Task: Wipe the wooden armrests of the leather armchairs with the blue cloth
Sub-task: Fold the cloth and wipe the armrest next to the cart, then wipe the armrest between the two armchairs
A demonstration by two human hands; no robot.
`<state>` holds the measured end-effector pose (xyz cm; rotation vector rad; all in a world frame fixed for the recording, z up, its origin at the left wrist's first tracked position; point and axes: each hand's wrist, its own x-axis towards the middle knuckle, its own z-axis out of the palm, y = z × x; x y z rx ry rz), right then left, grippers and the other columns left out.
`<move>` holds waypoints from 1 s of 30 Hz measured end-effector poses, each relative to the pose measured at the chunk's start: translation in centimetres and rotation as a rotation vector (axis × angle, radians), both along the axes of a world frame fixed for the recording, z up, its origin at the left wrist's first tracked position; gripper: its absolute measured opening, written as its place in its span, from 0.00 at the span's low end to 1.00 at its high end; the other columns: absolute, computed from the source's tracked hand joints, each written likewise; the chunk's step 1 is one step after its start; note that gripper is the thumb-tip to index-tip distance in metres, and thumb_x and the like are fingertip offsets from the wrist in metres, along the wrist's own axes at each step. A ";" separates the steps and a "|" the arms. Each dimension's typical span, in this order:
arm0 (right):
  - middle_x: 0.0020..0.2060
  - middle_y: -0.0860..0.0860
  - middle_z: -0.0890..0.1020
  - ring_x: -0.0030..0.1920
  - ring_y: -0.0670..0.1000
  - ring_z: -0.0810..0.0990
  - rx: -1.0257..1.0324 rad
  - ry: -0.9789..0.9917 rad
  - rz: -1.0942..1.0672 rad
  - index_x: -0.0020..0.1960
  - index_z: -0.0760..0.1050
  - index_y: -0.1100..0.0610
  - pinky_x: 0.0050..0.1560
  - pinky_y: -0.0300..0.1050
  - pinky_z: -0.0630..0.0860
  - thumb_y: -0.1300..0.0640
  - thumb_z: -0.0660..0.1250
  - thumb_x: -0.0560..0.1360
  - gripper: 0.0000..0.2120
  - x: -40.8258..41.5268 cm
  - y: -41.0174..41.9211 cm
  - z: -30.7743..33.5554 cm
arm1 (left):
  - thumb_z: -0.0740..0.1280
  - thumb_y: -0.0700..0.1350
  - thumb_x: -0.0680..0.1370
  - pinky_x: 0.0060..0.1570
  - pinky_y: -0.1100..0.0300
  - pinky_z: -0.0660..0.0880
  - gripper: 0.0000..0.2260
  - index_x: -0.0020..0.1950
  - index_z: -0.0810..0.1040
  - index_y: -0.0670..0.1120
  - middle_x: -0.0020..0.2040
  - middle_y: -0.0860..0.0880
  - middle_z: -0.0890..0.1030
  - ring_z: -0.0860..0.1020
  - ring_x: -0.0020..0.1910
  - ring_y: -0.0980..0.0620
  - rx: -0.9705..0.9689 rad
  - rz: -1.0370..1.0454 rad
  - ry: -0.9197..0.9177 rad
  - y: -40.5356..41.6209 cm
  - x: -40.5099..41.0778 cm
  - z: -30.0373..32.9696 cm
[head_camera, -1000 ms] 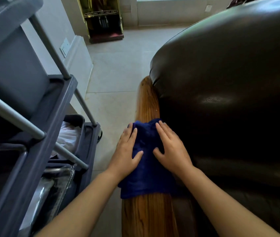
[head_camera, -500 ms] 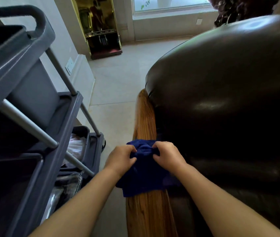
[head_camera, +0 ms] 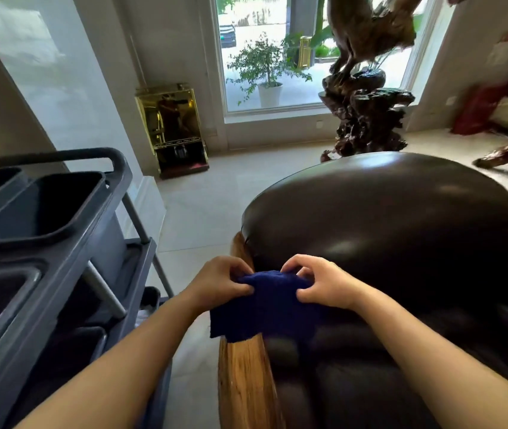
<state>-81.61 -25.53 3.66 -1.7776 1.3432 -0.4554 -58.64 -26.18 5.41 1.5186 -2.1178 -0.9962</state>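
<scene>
A dark blue cloth (head_camera: 265, 308) lies bunched across the wooden armrest (head_camera: 245, 379) of a dark brown leather armchair (head_camera: 383, 230). My left hand (head_camera: 218, 281) pinches the cloth's left top edge, fingers curled. At the cloth's right top edge, my right hand (head_camera: 317, 283) grips it between thumb and fingers. Both hands sit over the middle of the armrest, beside the chair's rounded back. The armrest's far end shows just past my left hand; the cloth hides the stretch under it.
A grey cleaning cart (head_camera: 48, 252) with bins stands close on the left. Pale tiled floor (head_camera: 200, 218) runs between cart and chair. A gold cabinet (head_camera: 173, 128), a window with a potted plant (head_camera: 266, 72) and a dark root-carving stand (head_camera: 364, 116) are ahead.
My hands went from lying flat on the cloth to gripping and bunching its top edge. The head view tilted up, showing more of the room.
</scene>
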 end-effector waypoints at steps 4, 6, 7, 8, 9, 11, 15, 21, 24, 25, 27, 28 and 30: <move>0.43 0.54 0.85 0.46 0.52 0.83 -0.069 -0.009 -0.062 0.47 0.79 0.41 0.51 0.54 0.80 0.61 0.67 0.65 0.17 -4.2 4.6 6.7 | 0.70 0.41 0.71 0.40 0.67 0.73 0.06 0.45 0.79 0.52 0.40 0.55 0.80 0.79 0.41 0.55 -0.003 -0.111 0.005 2.7 -3.7 6.5; 0.45 0.53 0.85 0.48 0.50 0.83 -0.099 0.003 -0.095 0.46 0.80 0.42 0.53 0.54 0.79 0.63 0.70 0.67 0.16 -6.9 7.1 9.5 | 0.69 0.41 0.72 0.39 0.67 0.74 0.07 0.45 0.79 0.52 0.42 0.54 0.81 0.79 0.42 0.55 0.003 -0.179 -0.001 4.1 -6.1 9.5; 0.44 0.52 0.85 0.47 0.49 0.83 -0.111 0.006 -0.107 0.45 0.80 0.42 0.53 0.53 0.79 0.63 0.70 0.67 0.15 -8.3 8.4 10.9 | 0.69 0.41 0.72 0.38 0.67 0.75 0.07 0.45 0.79 0.53 0.42 0.53 0.81 0.80 0.42 0.56 0.011 -0.216 -0.004 4.8 -7.4 11.0; 0.44 0.52 0.85 0.46 0.49 0.83 -0.121 0.012 -0.120 0.45 0.80 0.43 0.53 0.52 0.79 0.63 0.71 0.67 0.15 -9.8 9.7 12.2 | 0.69 0.41 0.72 0.38 0.66 0.76 0.08 0.46 0.79 0.54 0.43 0.53 0.82 0.81 0.42 0.56 0.018 -0.251 -0.006 5.5 -8.8 12.3; 0.43 0.52 0.85 0.45 0.49 0.83 -0.133 0.018 -0.138 0.44 0.80 0.43 0.52 0.52 0.80 0.62 0.71 0.67 0.14 -11.4 11.0 13.4 | 0.69 0.40 0.72 0.39 0.65 0.77 0.09 0.46 0.79 0.54 0.44 0.52 0.82 0.81 0.43 0.56 0.023 -0.284 -0.011 6.3 -10.3 13.5; 0.43 0.52 0.85 0.45 0.50 0.83 -0.157 0.038 -0.171 0.44 0.80 0.44 0.51 0.51 0.80 0.62 0.72 0.67 0.13 -14.8 13.7 15.5 | 0.69 0.40 0.71 0.42 0.62 0.78 0.10 0.47 0.80 0.54 0.45 0.52 0.83 0.81 0.44 0.56 0.026 -0.342 -0.022 8.2 -13.6 15.5; 0.43 0.51 0.85 0.44 0.47 0.83 -0.184 0.088 -0.199 0.49 0.80 0.49 0.49 0.44 0.79 0.60 0.72 0.68 0.12 -22.5 19.3 18.3 | 0.70 0.39 0.71 0.43 0.64 0.78 0.11 0.48 0.81 0.53 0.45 0.52 0.84 0.82 0.44 0.58 -0.009 -0.412 0.000 12.3 -21.2 17.6; 0.41 0.49 0.84 0.42 0.46 0.83 -0.202 0.150 -0.242 0.46 0.80 0.48 0.44 0.39 0.79 0.59 0.73 0.67 0.10 -36.3 28.4 19.0 | 0.72 0.38 0.69 0.43 0.65 0.78 0.12 0.46 0.81 0.54 0.44 0.52 0.84 0.82 0.42 0.58 -0.016 -0.469 0.060 19.9 -35.2 16.9; 0.38 0.47 0.84 0.40 0.46 0.83 -0.188 0.198 -0.271 0.43 0.79 0.47 0.40 0.40 0.80 0.59 0.72 0.67 0.08 -42.8 32.0 18.8 | 0.71 0.37 0.70 0.38 0.69 0.76 0.12 0.45 0.81 0.55 0.42 0.53 0.84 0.81 0.41 0.59 -0.009 -0.514 0.070 22.8 -42.2 16.7; 0.38 0.47 0.84 0.40 0.47 0.83 -0.186 0.210 -0.291 0.42 0.78 0.47 0.40 0.41 0.81 0.59 0.71 0.68 0.08 -44.8 32.8 18.8 | 0.71 0.37 0.70 0.39 0.69 0.76 0.12 0.46 0.82 0.54 0.43 0.53 0.84 0.82 0.41 0.58 -0.009 -0.522 0.078 23.5 -44.2 16.6; 0.39 0.48 0.83 0.41 0.48 0.82 -0.198 0.248 -0.328 0.42 0.77 0.48 0.41 0.43 0.80 0.57 0.70 0.68 0.06 -48.6 33.9 18.8 | 0.70 0.38 0.70 0.41 0.68 0.77 0.12 0.47 0.82 0.54 0.44 0.52 0.85 0.82 0.43 0.57 0.000 -0.529 0.108 24.5 -48.2 16.5; 0.39 0.48 0.82 0.42 0.48 0.81 -0.208 0.269 -0.339 0.43 0.77 0.48 0.42 0.44 0.80 0.56 0.69 0.68 0.05 -50.0 34.2 18.6 | 0.70 0.38 0.70 0.42 0.68 0.78 0.12 0.47 0.82 0.54 0.45 0.52 0.84 0.82 0.44 0.57 0.002 -0.532 0.115 24.8 -49.7 16.3; 0.40 0.48 0.82 0.42 0.47 0.81 -0.230 0.277 -0.367 0.43 0.76 0.48 0.44 0.45 0.81 0.55 0.69 0.69 0.04 -53.1 34.9 18.2 | 0.71 0.38 0.70 0.41 0.68 0.77 0.12 0.46 0.82 0.55 0.44 0.54 0.84 0.82 0.43 0.59 0.000 -0.540 0.109 24.9 -53.2 16.1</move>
